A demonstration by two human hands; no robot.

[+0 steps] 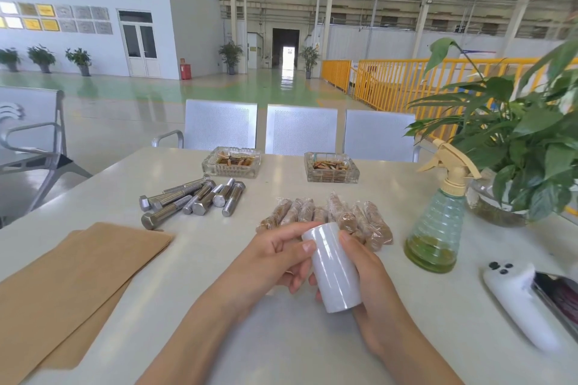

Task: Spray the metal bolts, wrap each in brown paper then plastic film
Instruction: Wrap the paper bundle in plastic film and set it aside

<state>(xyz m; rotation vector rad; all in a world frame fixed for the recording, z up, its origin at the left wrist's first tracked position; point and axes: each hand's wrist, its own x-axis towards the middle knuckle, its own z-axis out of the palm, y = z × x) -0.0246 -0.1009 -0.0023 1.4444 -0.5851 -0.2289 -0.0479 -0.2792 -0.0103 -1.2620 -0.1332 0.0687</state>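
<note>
A white roll of plastic film (333,269) stands tilted above the table's middle. My right hand (362,269) grips it from the right side and below. My left hand (278,256) touches the roll's upper left with thumb and curled fingers. Several bare metal bolts (190,198) lie in a heap to the left, beyond the hands. A row of several wrapped bolts (331,214), brown paper under film, lies just behind the roll. Brown paper sheets (72,281) are stacked at the near left. A spray bottle (436,228) with greenish liquid stands to the right.
Two glass ashtrays (233,162) (331,167) sit at the far side of the white table (281,347). A potted plant (516,150) fills the far right corner. A phone in a white case (525,300) lies near the right edge. Metal chairs stand behind the table.
</note>
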